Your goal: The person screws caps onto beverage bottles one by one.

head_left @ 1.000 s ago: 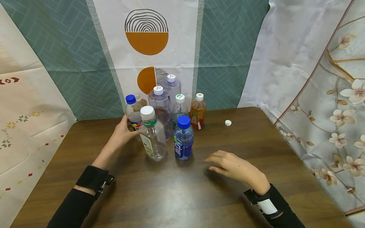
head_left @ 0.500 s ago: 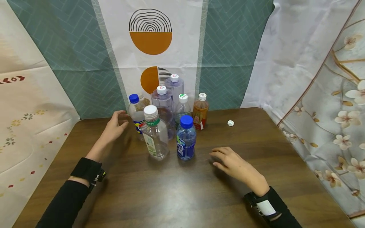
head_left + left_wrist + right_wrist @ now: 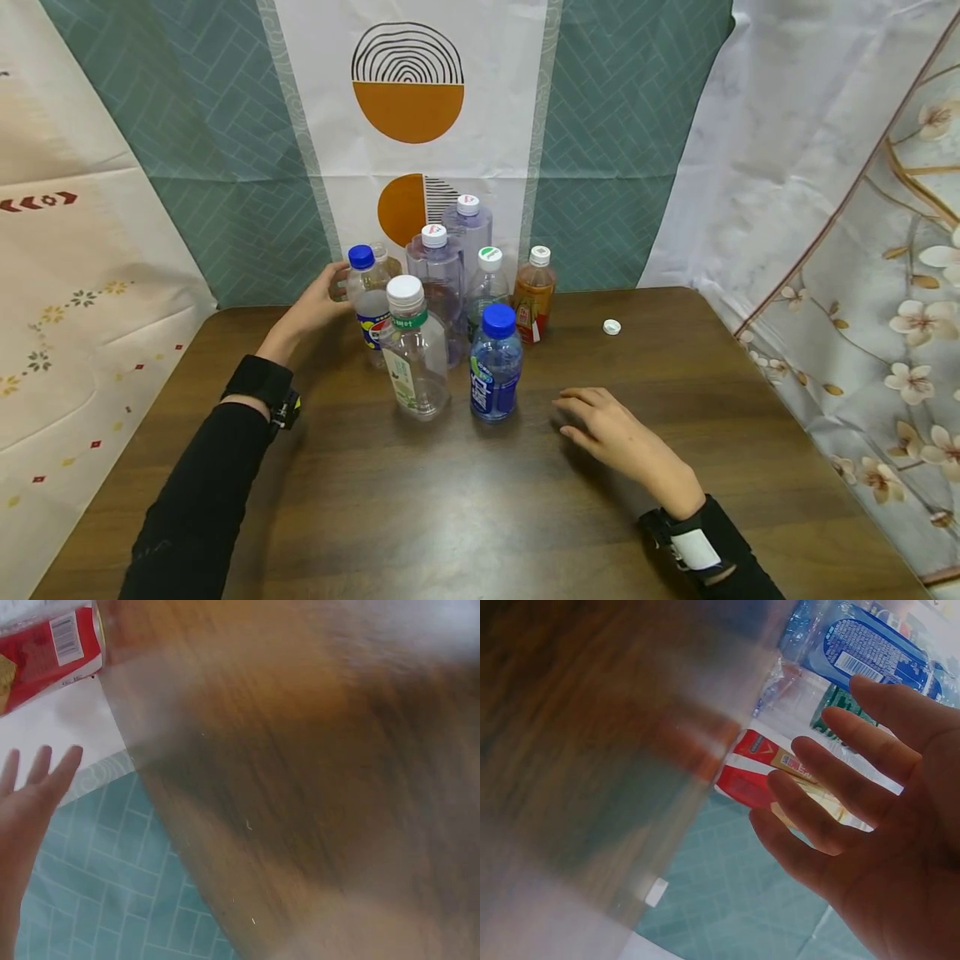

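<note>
My left hand (image 3: 317, 302) reaches along the left side of the bottle group, fingertips close to a blue-capped clear bottle (image 3: 368, 304) with a dark blue and yellow label. In the left wrist view its fingers (image 3: 66, 769) are extended, and a red-labelled bottle (image 3: 52, 656) shows beyond them. A small bottle (image 3: 387, 260) is partly hidden behind the blue-capped one. In front stands a tall clear bottle (image 3: 426, 367) with a white cap and green neck band. My right hand (image 3: 615, 433) hovers low over the table, relaxed and holding nothing, right of a blue bottle (image 3: 495, 367).
Two pale purple bottles (image 3: 438, 271) stand mid-group, beside a green-and-white-capped bottle (image 3: 487, 287). An amber drink bottle (image 3: 534, 296) is at the group's right. A loose white cap (image 3: 612, 327) lies farther right on the brown table (image 3: 450, 517). Fabric hangs behind and at the sides.
My left hand drew back left from the blue-capped bottle, then moved up and right, now near its upper part. My right hand has barely moved. The view has shifted slightly left.
</note>
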Tool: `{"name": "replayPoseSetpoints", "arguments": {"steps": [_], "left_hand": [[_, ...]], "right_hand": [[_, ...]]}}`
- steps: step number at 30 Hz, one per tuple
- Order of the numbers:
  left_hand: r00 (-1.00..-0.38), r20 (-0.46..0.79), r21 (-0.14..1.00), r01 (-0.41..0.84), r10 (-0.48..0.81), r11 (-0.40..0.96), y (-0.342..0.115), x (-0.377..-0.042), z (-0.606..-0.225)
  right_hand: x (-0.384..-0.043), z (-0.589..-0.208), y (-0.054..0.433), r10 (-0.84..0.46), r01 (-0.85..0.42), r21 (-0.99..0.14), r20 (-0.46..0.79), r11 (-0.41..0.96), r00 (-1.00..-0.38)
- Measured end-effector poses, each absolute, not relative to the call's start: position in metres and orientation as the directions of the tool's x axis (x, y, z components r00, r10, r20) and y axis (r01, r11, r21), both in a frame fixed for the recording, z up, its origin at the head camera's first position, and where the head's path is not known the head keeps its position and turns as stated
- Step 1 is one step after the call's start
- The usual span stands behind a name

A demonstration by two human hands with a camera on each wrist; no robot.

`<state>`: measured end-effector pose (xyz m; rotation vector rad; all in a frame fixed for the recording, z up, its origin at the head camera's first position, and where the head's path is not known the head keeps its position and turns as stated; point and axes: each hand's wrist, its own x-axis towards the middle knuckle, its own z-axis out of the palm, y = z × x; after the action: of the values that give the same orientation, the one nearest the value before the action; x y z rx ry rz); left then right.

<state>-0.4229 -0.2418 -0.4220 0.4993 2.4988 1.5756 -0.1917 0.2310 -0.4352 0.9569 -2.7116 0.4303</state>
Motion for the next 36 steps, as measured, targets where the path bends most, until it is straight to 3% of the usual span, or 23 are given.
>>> {"name": "replayPoseSetpoints", "arguments": {"steps": [6,13,16,25,32,36], "left_hand": [[-0.916,0.019,0.963,0.124,0.401,0.238,-0.231,-0.424,-0.416],[-0.82,0.108,0.972,0.206,0.561,0.113,-0.216,-0.426,-0.411],[-0.811,0.113,0.971,0.212,0.573,0.109,-0.213,-0.431,-0.415],[-0.875,0.128,0.926,0.274,0.466,0.259,-0.215,-0.44,-0.418],[-0.973,0.141,0.865,0.212,0.184,0.455,-0.238,-0.418,-0.406],[-0.99,0.132,0.847,0.134,0.04,0.514,-0.248,-0.397,-0.395]], "right_hand": [[-0.191,-0.435,0.231,-0.569,-0.626,-0.213,0.273,0.75,-0.776],[-0.19,-0.436,0.231,-0.555,-0.613,-0.215,0.276,0.76,-0.785],[-0.189,-0.437,0.231,-0.541,-0.594,-0.216,0.261,0.774,-0.8],[-0.188,-0.438,0.231,-0.495,-0.522,-0.228,0.169,0.822,-0.852],[-0.187,-0.436,0.23,-0.487,-0.508,-0.238,0.143,0.828,-0.862],[-0.186,-0.433,0.232,-0.484,-0.506,-0.25,0.147,0.826,-0.862]]}}
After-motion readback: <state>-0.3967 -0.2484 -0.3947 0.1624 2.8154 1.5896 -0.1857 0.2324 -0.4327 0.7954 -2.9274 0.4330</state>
